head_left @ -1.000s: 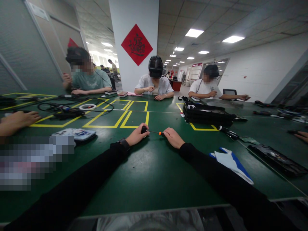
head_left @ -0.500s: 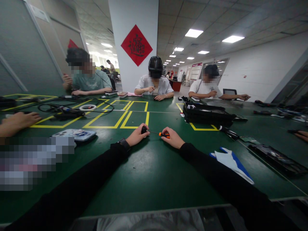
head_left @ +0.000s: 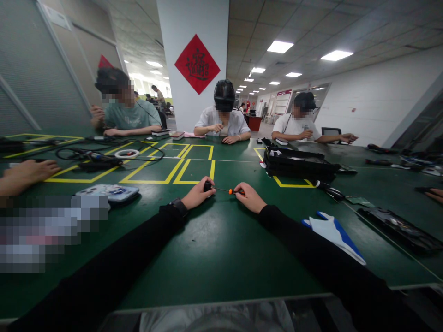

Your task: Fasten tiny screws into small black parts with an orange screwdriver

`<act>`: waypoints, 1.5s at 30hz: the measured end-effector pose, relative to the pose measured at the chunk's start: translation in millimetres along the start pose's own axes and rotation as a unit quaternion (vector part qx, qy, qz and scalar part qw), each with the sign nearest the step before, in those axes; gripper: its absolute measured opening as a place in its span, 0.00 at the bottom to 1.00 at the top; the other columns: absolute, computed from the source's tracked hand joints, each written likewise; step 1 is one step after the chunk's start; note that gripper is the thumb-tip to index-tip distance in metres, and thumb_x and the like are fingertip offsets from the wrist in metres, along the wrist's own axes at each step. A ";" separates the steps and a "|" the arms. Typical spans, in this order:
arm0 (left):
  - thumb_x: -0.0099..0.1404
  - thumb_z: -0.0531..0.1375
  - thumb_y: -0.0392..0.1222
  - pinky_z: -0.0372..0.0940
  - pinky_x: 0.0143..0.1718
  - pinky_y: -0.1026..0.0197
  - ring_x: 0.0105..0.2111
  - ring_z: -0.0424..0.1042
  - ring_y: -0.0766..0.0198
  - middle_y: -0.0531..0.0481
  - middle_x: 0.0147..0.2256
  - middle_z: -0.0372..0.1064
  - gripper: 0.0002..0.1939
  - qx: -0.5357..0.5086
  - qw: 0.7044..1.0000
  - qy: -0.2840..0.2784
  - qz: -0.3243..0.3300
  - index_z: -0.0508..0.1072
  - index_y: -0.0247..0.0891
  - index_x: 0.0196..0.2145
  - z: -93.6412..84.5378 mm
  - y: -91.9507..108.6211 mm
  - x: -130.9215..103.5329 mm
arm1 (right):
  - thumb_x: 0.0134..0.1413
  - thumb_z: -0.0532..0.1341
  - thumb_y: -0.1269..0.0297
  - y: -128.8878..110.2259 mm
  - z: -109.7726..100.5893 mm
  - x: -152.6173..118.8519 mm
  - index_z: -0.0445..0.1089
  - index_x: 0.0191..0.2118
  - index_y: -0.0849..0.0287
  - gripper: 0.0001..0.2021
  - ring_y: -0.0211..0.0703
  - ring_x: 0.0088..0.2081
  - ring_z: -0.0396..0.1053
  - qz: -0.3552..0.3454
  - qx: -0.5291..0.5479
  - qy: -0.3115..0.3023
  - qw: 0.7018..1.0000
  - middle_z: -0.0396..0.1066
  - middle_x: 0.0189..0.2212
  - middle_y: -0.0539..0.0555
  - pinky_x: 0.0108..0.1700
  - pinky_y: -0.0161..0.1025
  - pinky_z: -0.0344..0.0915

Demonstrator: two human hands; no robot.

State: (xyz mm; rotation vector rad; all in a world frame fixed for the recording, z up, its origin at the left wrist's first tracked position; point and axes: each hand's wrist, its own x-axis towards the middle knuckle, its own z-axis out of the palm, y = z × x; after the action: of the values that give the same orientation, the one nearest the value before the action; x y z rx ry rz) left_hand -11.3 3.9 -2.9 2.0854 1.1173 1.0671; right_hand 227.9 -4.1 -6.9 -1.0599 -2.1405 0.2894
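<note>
In the middle of the green table (head_left: 214,258), my right hand (head_left: 252,199) is closed around the orange and black handle of a screwdriver (head_left: 230,192). Its thin shaft points left, toward a small black part (head_left: 207,186) pinched in my left hand (head_left: 195,195). The shaft's tip meets or nearly meets that part; the contact is too small to make out. My left fingers cover much of the part, so its kind does not show. A dark watch band sits on my left wrist.
A phone (head_left: 117,192) lies left of my left arm, and a blue-white glove (head_left: 334,235) right of my right arm. Black housings (head_left: 301,163) stand ahead right. Cables and a tape roll (head_left: 126,154) lie ahead left. A co-worker's hand (head_left: 32,171) rests at left; several people sit around.
My right hand has turned slightly on the screwdriver handle, and less of the orange shows now. My left hand and the black part stay in nearly the same place.
</note>
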 end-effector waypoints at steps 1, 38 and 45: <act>0.56 0.56 0.47 0.61 0.33 0.62 0.28 0.63 0.68 0.54 0.32 0.63 0.13 0.000 1.000 0.002 0.001 0.62 0.39 0.38 -0.1 0.2 0.0 | 0.48 0.56 0.69 -0.7 -0.2 -0.6 0.63 0.34 0.60 0.05 0.39 0.36 0.60 0.002 0.003 0.000 1.000 0.64 0.33 0.52 0.40 0.37 0.58; 0.56 0.55 0.47 0.61 0.34 0.63 0.28 0.63 0.69 0.54 0.32 0.63 0.13 0.014 1.000 -0.003 -0.001 0.61 0.39 0.38 -0.4 -1.9 1.2 | 0.58 0.47 0.68 -9.2 -2.4 -1.4 0.66 0.37 0.61 0.11 0.41 0.41 0.59 -0.043 -0.064 -0.040 0.996 0.65 0.35 0.55 0.47 0.40 0.56; 0.56 0.56 0.46 0.61 0.31 0.63 0.26 0.63 0.70 0.54 0.31 0.63 0.14 0.002 1.000 -0.003 -0.009 0.61 0.39 0.38 0.5 -2.7 0.4 | 0.52 0.55 0.69 -11.6 -4.1 -4.1 0.63 0.41 0.60 0.09 0.41 0.40 0.59 -0.052 -0.040 -0.035 0.997 0.64 0.37 0.55 0.44 0.39 0.57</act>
State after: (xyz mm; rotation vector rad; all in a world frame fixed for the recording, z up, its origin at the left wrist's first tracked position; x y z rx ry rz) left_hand -11.9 5.6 -5.0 2.0763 1.1340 1.0513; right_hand 225.4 -15.1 -0.5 -0.9927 -2.2782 0.1963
